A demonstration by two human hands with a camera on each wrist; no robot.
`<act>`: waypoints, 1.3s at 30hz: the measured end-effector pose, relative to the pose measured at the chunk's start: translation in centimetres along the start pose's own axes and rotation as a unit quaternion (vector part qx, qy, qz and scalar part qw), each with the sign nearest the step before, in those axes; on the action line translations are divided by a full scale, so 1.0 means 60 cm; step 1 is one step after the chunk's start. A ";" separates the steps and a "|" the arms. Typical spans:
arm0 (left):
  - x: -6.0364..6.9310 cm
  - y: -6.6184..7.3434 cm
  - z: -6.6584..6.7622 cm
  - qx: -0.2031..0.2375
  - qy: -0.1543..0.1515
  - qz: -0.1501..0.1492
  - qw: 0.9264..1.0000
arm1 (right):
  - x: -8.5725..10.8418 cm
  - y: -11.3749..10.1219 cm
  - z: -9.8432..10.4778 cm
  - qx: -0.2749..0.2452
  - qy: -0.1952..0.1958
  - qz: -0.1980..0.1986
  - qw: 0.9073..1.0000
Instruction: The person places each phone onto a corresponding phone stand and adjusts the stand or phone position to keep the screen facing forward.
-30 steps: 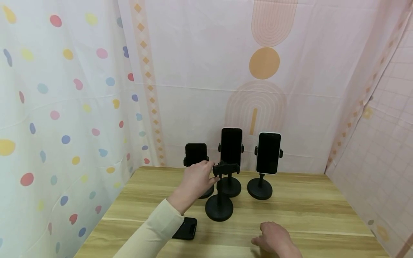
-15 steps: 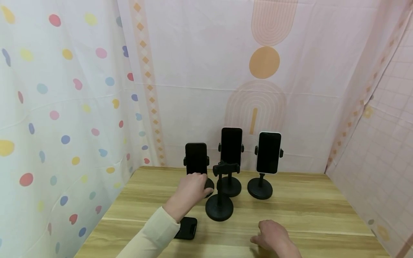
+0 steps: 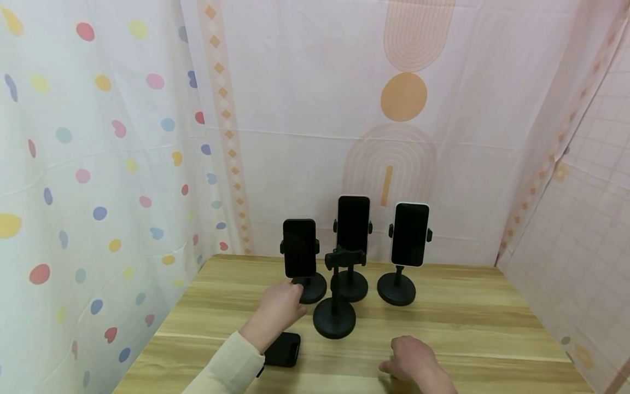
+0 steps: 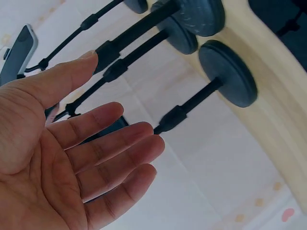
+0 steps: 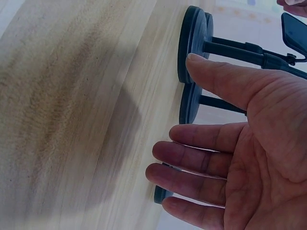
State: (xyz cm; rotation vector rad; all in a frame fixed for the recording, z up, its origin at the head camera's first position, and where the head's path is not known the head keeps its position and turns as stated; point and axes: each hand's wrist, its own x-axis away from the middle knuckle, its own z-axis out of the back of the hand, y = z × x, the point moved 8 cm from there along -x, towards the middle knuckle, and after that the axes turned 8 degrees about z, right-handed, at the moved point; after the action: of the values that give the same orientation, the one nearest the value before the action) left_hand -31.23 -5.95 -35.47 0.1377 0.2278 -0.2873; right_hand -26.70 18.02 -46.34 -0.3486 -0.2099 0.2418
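My left hand [image 3: 277, 309] hovers left of the nearest phone stand [image 3: 334, 317], fingers relaxed and apart with nothing in them, as the left wrist view shows. That stand's clamp [image 3: 345, 258] carries no phone. Below the left wrist a black phone [image 3: 283, 350] lies on the table, partly hidden by the sleeve. My right hand [image 3: 412, 361] is held low over the table at the front right; its fingers [image 5: 196, 182] are loosely extended and hold nothing in the right wrist view.
Behind stand three more phone stands in a row. They hold a small black phone [image 3: 299, 248], a taller phone [image 3: 353, 221] and a white-edged phone [image 3: 410, 234]. The wooden table [image 3: 472, 328] ends at patterned curtains [image 3: 295, 109] at the back and sides.
My left hand has left the nearest stand's clamp and drawn back down and left, uncovering the small black phone behind. The right hand has barely shifted. Stands and phones keep their places.
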 end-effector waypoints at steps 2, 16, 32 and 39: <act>0.005 -0.008 -0.007 0.009 -0.010 0.013 1.000 | -0.002 -0.003 0.000 0.007 0.001 0.003 1.000; 0.022 -0.051 -0.033 0.018 -0.032 0.051 0.998 | -0.015 -0.019 0.013 0.034 0.044 0.040 0.998; 0.047 -0.096 -0.045 0.023 -0.035 0.097 0.994 | -0.043 -0.038 0.013 0.042 0.068 0.103 0.991; 0.065 -0.131 -0.054 0.044 -0.049 0.134 0.989 | -0.061 -0.063 0.011 0.071 0.076 0.142 0.984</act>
State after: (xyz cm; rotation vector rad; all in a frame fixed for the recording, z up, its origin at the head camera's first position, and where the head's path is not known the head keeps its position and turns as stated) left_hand -30.60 -13.93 -40.31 0.2389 0.0968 -0.0360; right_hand -29.59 13.81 -44.96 -0.2526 0.0086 0.5066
